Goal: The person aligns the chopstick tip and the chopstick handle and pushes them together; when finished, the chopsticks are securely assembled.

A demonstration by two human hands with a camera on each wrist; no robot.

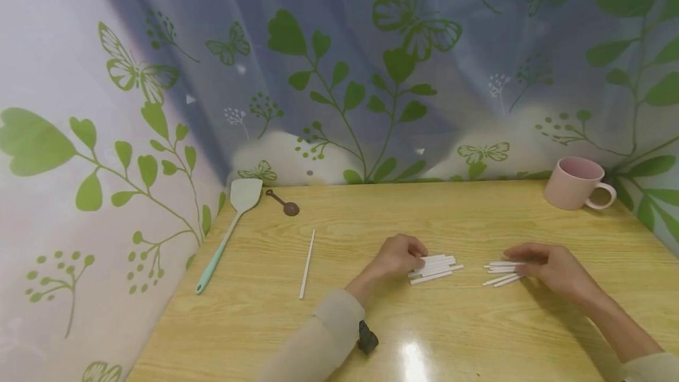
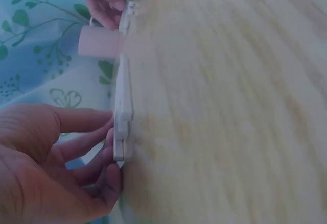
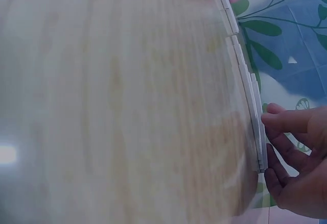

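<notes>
A bundle of thin white sticks (image 1: 436,267) lies on the wood-grain table, its near-left end at the fingers of my left hand (image 1: 398,257). In the left wrist view the thumb and bent fingers (image 2: 84,119) of that hand grip the end of the stacked sticks (image 2: 122,106). A smaller, slightly fanned group of white sticks (image 1: 501,273) lies to the right, with my right hand (image 1: 554,270) holding its right end. The right wrist view has the thumb and curled fingers (image 3: 291,122) against those sticks (image 3: 248,91). A narrow gap separates the two groups.
A single white stick (image 1: 307,264) lies apart on the left of the table (image 1: 254,335). Beyond it are a spatula (image 1: 246,194) with a mint handle and a small brown spoon (image 1: 290,208). A pink mug (image 1: 573,184) stands at the back right, before a leaf-patterned curtain (image 1: 339,46).
</notes>
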